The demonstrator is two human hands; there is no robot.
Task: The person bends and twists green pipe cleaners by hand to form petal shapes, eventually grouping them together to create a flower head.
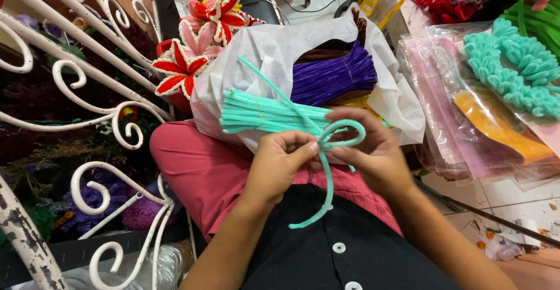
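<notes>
While you worked over your lap, the thing in hand was a mint-green pipe cleaner (328, 176), fuzzy and thin, bent into an open loop at its top with one tail hanging down in a curve toward your black buttoned garment (350, 249) and another long end slanting up toward 11 o'clock.

Starting at the left, a white scrolled metal rack (87, 92) stood beside your knee, with red and white pipe-cleaner flowers (198, 45) at its 2 o'clock.

Your left hand (274, 164) was closed, thumb and forefinger pinched on the stem just where the loop crossed itself; the crossing sat at 3 o'clock from that hand, touching the fingertips.

Behind the hands, at 12 o'clock, a white plastic bag (274, 45) lay on your red-clad thigh (204, 167), holding a mint-green bundle (262, 115) and a purple bundle (332, 77) of stems.

Your right hand (373, 153) was curled shut around the loop, fingers hooked through and behind it, so the loop lay across that hand's 10 o'clock side. The tail hung at 6 o'clock between both wrists.

Farther right, clear plastic packets (466, 127) lay stacked, with a mint-green scalloped chain (513, 71) resting on top.
</notes>
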